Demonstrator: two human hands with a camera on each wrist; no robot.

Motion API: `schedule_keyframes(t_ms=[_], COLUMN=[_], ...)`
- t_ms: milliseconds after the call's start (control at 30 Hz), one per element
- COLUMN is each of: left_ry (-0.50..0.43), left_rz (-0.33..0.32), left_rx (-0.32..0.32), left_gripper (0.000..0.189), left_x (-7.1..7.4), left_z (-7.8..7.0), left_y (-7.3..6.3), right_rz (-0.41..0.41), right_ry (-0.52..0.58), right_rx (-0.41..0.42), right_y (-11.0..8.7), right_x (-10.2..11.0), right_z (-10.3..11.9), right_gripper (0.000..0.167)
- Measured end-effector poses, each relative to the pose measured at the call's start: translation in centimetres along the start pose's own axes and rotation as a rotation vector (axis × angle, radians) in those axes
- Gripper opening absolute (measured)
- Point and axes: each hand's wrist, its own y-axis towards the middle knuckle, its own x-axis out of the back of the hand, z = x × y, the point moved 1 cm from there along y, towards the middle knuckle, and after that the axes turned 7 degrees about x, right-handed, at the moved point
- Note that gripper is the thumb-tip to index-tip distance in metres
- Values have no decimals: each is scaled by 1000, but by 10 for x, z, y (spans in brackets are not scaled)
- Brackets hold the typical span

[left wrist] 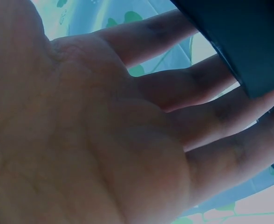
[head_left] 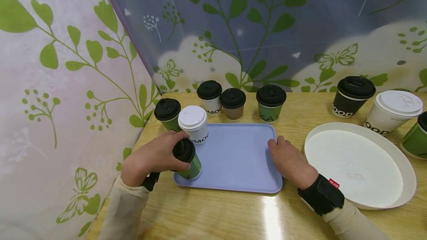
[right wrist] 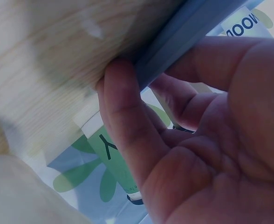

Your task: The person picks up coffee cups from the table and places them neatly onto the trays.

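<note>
- While I watch from afar, my left hand (head_left: 151, 155) holds a green cup (head_left: 191, 169), thumb on the near side and the other fingers reaching round the far side, just about its black lid (head_left: 183, 150).
- That cup is directly under the left fingers, at the near left corner of the tray (head_left: 240, 158); I cannot tell whether its base touches down.
- My right hand (head_left: 291, 162) pinches the tray's right rim, fingers narrow on the edge.
- Just beyond the left fingers, a white cup (head_left: 195, 130) stands at the tray's far left corner, a second green cup (head_left: 168, 116) behind it.
- Beyond the tray, between the two sets of fingers, are a black-lidded white cup (head_left: 211, 103), a brown cup (head_left: 232, 106) and a third green cup (head_left: 271, 106).
- To the right of the right fingers, a round tray (head_left: 408, 184) lies on the counter (head_left: 200, 214).
- Farther right and beyond, I see a black cup (head_left: 350, 101).
</note>
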Motion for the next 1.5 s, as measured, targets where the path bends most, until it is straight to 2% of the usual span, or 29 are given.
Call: schedule_keyframes(t_ms=[333, 733, 967, 1300, 1500], left_ry=[15, 5, 3, -16, -20], left_rz=[7, 23, 20, 19, 22], left_rx=[19, 17, 13, -12, -1], left_gripper=[78, 82, 84, 85, 86], left_x=[-1, -1, -3, -4, -4], left_z=[-1, -4, -3, -3, -3], left_y=[1, 1, 1, 1, 0], right_rz=[-1, -16, 5, -5, -4], right_ry=[6, 1, 11, 14, 9], right_rx=[-2, 6, -6, 0, 1], right_y=[0, -1, 1, 0, 1], right_x=[0, -1, -1, -1, -1], right_z=[0, 0, -1, -1, -1], right_gripper=[10, 7, 9, 8, 9])
